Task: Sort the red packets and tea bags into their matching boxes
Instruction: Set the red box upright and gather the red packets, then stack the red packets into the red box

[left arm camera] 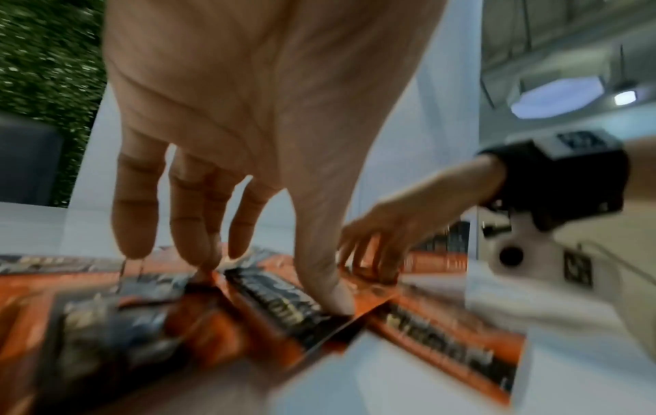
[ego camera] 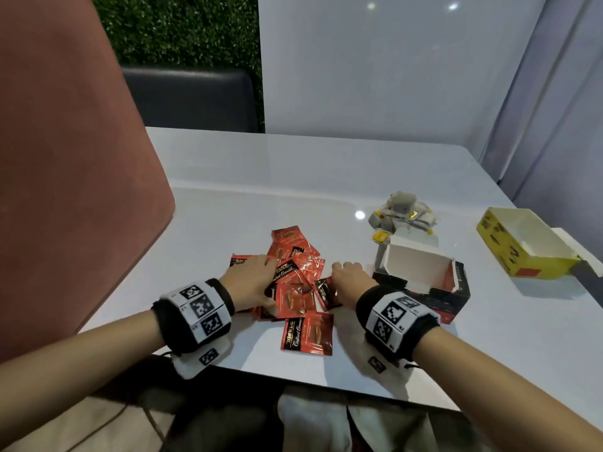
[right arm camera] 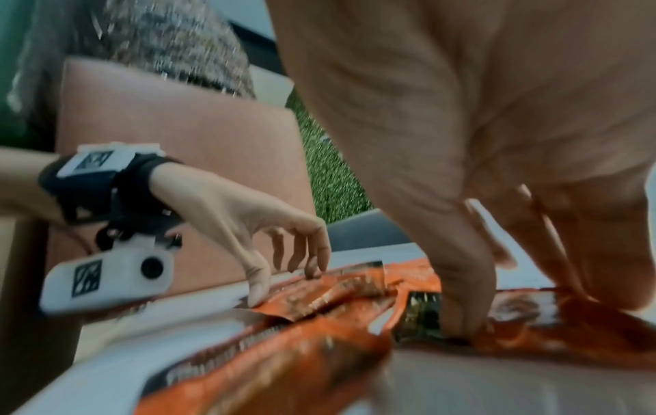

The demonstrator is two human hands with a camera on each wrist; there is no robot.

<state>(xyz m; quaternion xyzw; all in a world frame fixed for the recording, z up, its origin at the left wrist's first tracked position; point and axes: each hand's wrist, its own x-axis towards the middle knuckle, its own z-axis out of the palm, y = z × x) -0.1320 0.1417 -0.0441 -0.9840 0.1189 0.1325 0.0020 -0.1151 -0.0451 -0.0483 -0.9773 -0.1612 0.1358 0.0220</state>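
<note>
Several red packets (ego camera: 295, 282) lie in a loose heap at the table's front middle. My left hand (ego camera: 257, 282) rests on the heap's left side, its straight fingers (left arm camera: 188, 224) and thumb touching the packets (left arm camera: 270, 303). On the heap's right side my right hand (ego camera: 346, 275) is curled, and its thumb (right arm camera: 461, 303) and fingers pinch a red packet (right arm camera: 532, 317). The open red and black box (ego camera: 424, 288) stands just right of that hand. Behind it is a pile of tea bags (ego camera: 401, 216). An open yellow box (ego camera: 509, 246) stands at the far right.
One red packet (ego camera: 308, 334) lies apart near the white table's front edge (ego camera: 326, 383). A large pink panel (ego camera: 65, 158) rises along the left side. A dark chair back (ego camera: 192, 96) stands behind the table, and grey walls close the back and right.
</note>
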